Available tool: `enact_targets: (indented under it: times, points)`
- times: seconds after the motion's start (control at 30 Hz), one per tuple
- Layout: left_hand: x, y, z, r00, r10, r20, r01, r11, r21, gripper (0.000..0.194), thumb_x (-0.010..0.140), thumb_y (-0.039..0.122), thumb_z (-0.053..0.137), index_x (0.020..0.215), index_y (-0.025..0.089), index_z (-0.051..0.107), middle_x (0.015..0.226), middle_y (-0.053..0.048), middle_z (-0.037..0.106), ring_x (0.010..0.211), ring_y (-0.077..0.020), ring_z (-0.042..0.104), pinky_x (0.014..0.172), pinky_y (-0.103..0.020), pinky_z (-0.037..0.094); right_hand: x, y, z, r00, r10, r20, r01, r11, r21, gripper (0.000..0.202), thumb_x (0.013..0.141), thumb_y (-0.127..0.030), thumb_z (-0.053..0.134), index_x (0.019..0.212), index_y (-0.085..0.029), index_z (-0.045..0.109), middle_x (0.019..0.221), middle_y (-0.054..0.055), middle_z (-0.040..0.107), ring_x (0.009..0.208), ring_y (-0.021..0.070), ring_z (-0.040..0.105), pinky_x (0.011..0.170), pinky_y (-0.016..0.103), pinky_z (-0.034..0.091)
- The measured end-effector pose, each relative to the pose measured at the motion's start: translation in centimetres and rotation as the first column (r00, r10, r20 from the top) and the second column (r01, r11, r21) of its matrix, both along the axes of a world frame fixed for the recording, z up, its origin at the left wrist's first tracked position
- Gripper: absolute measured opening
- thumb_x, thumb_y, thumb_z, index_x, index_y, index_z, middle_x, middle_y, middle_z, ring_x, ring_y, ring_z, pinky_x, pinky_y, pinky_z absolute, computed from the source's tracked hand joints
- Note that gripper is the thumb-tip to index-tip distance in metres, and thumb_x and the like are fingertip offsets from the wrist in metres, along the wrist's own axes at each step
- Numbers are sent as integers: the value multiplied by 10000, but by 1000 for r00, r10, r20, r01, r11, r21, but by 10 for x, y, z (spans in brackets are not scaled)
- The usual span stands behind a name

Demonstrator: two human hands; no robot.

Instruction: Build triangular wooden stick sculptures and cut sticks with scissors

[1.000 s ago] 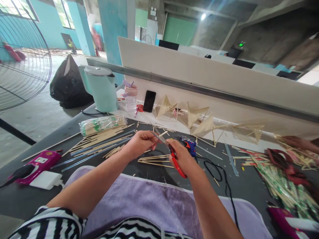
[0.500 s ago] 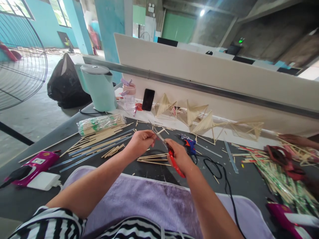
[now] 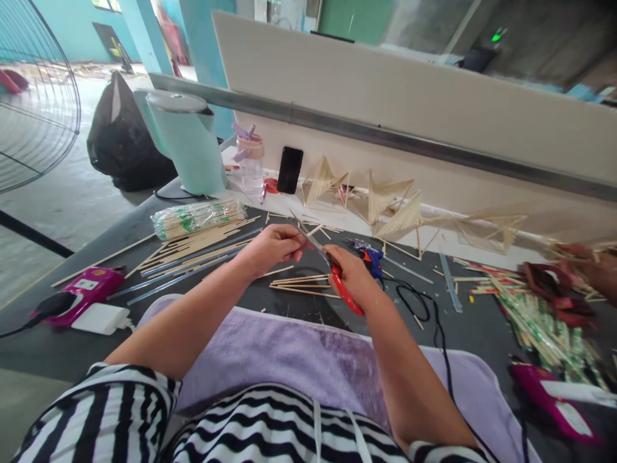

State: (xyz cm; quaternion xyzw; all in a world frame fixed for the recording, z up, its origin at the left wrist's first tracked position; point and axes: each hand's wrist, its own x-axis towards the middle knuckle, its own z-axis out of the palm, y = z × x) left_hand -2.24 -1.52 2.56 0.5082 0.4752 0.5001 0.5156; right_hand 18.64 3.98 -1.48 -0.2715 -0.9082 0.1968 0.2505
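Red-handled scissors (image 3: 343, 292) are gripped in my right hand (image 3: 354, 273), their metal blades pointing up and left toward my left hand. My left hand (image 3: 278, 247) is pinched closed beside the blades; what its fingertips hold is too small to make out. Thin wooden sticks (image 3: 301, 283) lie on the dark table below the two hands. More loose sticks (image 3: 193, 247) and clear glue sticks (image 3: 178, 276) spread to the left of my left hand. Just beyond my right hand rests a blue glue gun (image 3: 372, 262).
Stick models (image 3: 395, 199) stand along the white board, right of a phone (image 3: 290, 170), a bottle (image 3: 250, 161) and a mint kettle (image 3: 186, 141). A purple towel (image 3: 289, 354) covers the near edge. Another person's hand (image 3: 602, 273) is at the far right.
The view has tilted downward, so the scene sits higher in the picture. Both hands stay close together, with the scissors still in my right hand.
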Motion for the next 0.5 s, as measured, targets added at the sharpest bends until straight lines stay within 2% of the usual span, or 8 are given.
enact_targets:
  times: [0.17,0.3,0.5]
  points:
    - [3,1,-2,998,57,-24,-56,997,56,117,711,223,599,681,114,629,515,10,540,444,-44,418,427,-170,245,1,-5,8,999,32,-19,-33,999,-36,525,648,-53,448,1151,-184,527,982,65,594,873,189,556,806,312,444]
    - [5,1,-4,984,122,-133,-102,983,150,135,732,216,565,733,121,660,533,14,553,501,-67,469,472,-175,307,1,-8,12,1000,10,-8,-11,997,-72,519,643,-63,430,1135,-197,527,923,37,576,822,174,546,763,283,433]
    - [9,0,-9,885,283,-370,-179,940,290,228,794,235,518,626,123,623,584,3,585,554,-82,493,556,-192,375,-3,-6,4,998,-66,11,67,993,-96,500,617,-102,442,1096,-199,549,872,30,602,745,166,559,704,257,435]
